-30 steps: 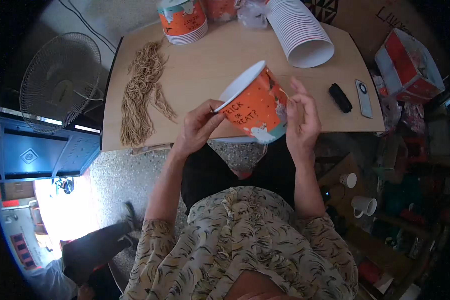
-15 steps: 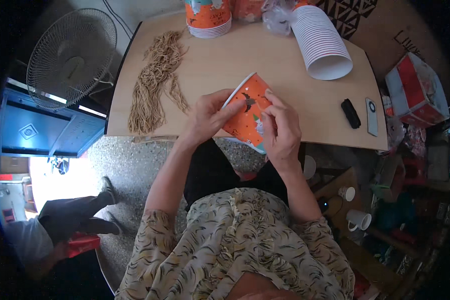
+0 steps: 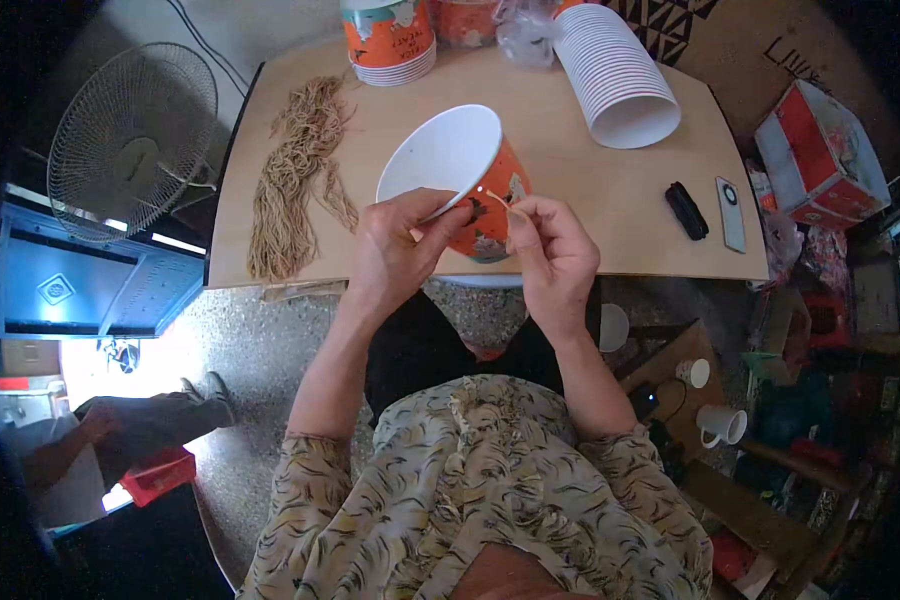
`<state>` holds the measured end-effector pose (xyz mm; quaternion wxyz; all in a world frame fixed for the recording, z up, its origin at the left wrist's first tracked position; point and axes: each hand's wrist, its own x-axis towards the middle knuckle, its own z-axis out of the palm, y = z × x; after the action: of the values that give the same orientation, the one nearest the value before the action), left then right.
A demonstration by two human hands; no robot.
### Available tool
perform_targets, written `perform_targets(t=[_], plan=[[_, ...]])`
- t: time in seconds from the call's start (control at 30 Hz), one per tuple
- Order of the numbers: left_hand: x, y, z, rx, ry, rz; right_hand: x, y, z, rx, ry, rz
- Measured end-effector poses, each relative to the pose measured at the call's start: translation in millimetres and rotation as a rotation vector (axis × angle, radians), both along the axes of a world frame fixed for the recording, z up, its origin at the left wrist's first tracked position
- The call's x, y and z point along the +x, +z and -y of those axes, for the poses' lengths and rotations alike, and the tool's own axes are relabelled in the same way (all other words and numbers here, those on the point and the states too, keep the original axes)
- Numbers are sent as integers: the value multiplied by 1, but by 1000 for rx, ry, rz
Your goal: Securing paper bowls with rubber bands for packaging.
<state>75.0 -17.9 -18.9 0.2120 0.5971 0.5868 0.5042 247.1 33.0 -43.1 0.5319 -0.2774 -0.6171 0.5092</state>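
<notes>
My left hand [image 3: 395, 240] holds an orange paper bucket [image 3: 511, 178] by its near rim, thumb outside and fingers inside. The bucket is tilted, its white mouth facing up and left, and bats and other figures are printed on its wall. A thin beige cord [image 3: 497, 196] runs from a small spot just below the rim to my right hand [image 3: 558, 250], whose thumb and forefinger pinch it. Left of the bucket, a loose bundle of similar beige cords [image 3: 288, 200] lies on the table. The cord's far end is hidden.
On the table [image 3: 570, 215], nested white-lined buckets [image 3: 620, 85] lie at the back right, with orange buckets [image 3: 390, 45] upright at the back. A black case [image 3: 686, 211] and a phone [image 3: 730, 214] lie at right. A fan [image 3: 135, 150] stands left; another person sits lower left.
The bucket has turned so that its white inside now shows. My right hand has come off its wall and pinches the cord beside it. The other person's arm has moved.
</notes>
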Motion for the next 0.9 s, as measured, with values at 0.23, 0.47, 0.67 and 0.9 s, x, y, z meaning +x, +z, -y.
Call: perform_targets(t=[0.23,0.47,0.67,0.9], plan=[[3,0,3,0,17,-50,-5,-8,-1,-16,-15,7],[5,-2,3,28,17,-43,-4,-15,-2,-16,-26,62],[8,-3,3,40,35,-100,1,-16,0,-47,-41,89],[17,1,5,28,41,-240,8,-13,0,-66,-49,158]])
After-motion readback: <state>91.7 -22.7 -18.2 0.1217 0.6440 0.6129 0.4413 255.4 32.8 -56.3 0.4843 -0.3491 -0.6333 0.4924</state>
